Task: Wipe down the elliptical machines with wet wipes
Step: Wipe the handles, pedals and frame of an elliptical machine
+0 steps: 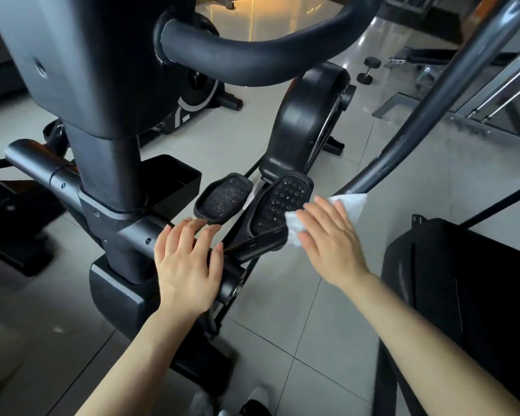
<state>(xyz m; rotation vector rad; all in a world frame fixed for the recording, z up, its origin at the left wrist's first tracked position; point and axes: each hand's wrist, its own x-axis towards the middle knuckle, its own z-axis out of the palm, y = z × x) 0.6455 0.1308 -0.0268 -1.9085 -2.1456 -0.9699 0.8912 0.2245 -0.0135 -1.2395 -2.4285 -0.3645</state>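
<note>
Hands are working low on the elliptical machine (108,163): the left hand (186,265) is resting with straight, spread fingers on its black crossbar (132,232), while at three o'clock the right hand (327,235), fingers flat, is pressing a white wet wipe (351,205) beside the far pedal (279,202).

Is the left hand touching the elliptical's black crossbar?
Touching. The head view shows the left hand lying flat on the black crossbar, with no gap.
</note>
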